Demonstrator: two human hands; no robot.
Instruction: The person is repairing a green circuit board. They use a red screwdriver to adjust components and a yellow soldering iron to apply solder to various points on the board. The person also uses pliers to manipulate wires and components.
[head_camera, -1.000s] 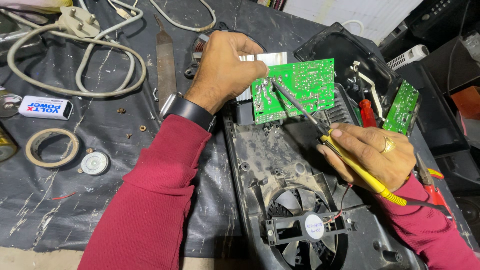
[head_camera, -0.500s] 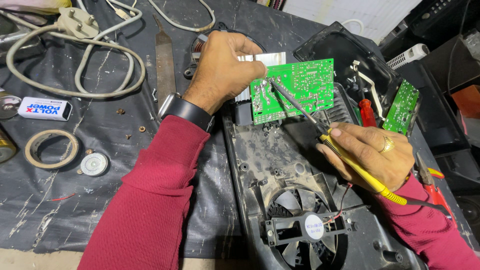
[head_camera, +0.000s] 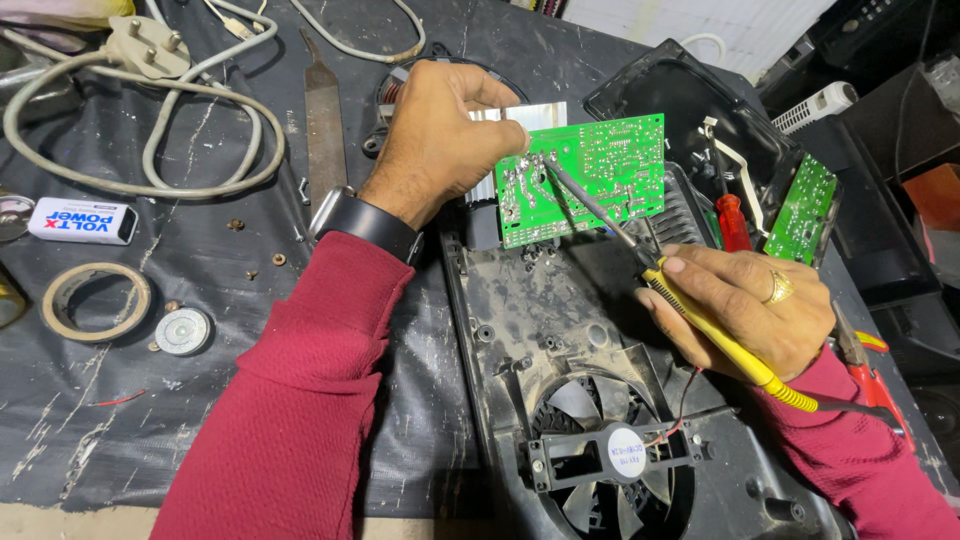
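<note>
Circuit board (head_camera: 585, 180), green and tilted up on edge, stands over the top of a black casing (head_camera: 520, 330), and the left hand (head_camera: 440, 135) pinches its left edge, fingers clenched round it in front of a silver heat sink (head_camera: 520, 113). Left to right across the table (head_camera: 200, 400): a coiled grey cable (head_camera: 150, 130) with one plug, one small white battery (head_camera: 80, 220), one roll of tape (head_camera: 95, 300), one flat file (head_camera: 322, 115), then the board, one fan (head_camera: 610, 460) low in the casing, one red screwdriver (head_camera: 733, 222) and a second, smaller green board (head_camera: 800, 210). The right hand (head_camera: 745, 305) grips one yellow soldering iron (head_camera: 700, 320) like a pen. The iron's long axis runs from lower right up to upper left, its tip resting at the board's left part, near the left hand's fingers. The board lies up and left of the right hand, which is the farther of the two from it.
</note>
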